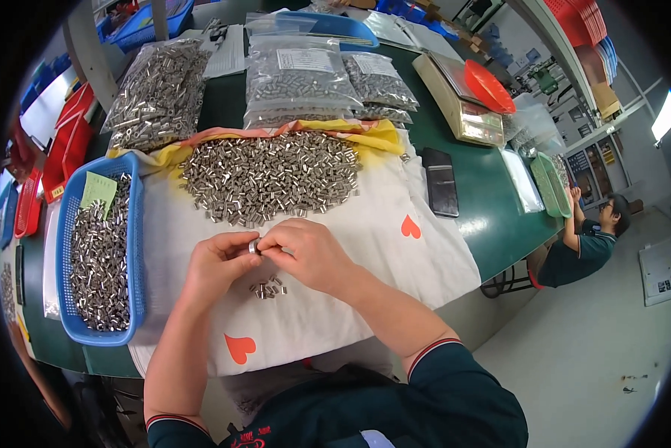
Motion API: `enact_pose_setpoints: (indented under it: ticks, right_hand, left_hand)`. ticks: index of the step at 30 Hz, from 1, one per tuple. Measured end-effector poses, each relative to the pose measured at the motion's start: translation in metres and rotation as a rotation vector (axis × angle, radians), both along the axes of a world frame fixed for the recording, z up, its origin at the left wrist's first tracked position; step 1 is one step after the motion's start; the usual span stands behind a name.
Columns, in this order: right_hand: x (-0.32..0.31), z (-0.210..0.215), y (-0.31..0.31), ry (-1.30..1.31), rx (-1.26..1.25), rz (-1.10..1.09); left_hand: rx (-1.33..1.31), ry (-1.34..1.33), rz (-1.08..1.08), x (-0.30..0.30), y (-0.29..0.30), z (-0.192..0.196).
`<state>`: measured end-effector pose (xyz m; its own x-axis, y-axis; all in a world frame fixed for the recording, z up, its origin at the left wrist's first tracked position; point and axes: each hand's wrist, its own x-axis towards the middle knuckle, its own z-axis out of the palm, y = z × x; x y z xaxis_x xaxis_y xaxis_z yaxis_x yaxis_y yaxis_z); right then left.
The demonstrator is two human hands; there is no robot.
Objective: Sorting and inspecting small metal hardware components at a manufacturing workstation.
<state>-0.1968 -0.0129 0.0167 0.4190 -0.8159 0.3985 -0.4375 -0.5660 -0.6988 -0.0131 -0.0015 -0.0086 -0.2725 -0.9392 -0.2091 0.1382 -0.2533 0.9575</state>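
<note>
my feed is bright and evenly lit from overhead, shadows soft. a window (665, 116) at right blows out white. fisheye bends the table (492, 216) edges, corners go black, and the far background looks slightly soft.

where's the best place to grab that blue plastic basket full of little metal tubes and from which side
Probably by the rims of the two long sides of the blue plastic basket, one hand on each, coming from above. It is long, narrow and heaped with small metal tubes, so a single end grip might tip it. The left hand is nearest.
</note>
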Motion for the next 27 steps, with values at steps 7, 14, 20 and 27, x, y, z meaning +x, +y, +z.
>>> enact_pose_setpoints:
  ticks: [7, 14, 20, 27]
  right_hand:
    - [-0.012, 0.006, -0.008, -0.036, 0.468, 0.114]
    - [-0.024, -0.012, -0.03, 0.318, 0.084, -0.256]
    - [-0.023, -0.021, -0.034, 0.421, -0.034, -0.228]
    - [-0.032, -0.009, -0.033, 0.304, 0.11, -0.315]
  left_hand:
    - [0.043, 0.033, -0.078, -0.003, 0.005, 0.01]
    - [-0.078, -0.342, -0.264, -0.013, 0.005, 0.019]
    - [-0.101, -0.212, -0.344, -0.007, 0.006, 0.014]
    - [-0.159, -0.257, -0.446, 0.002, 0.009, 0.014]
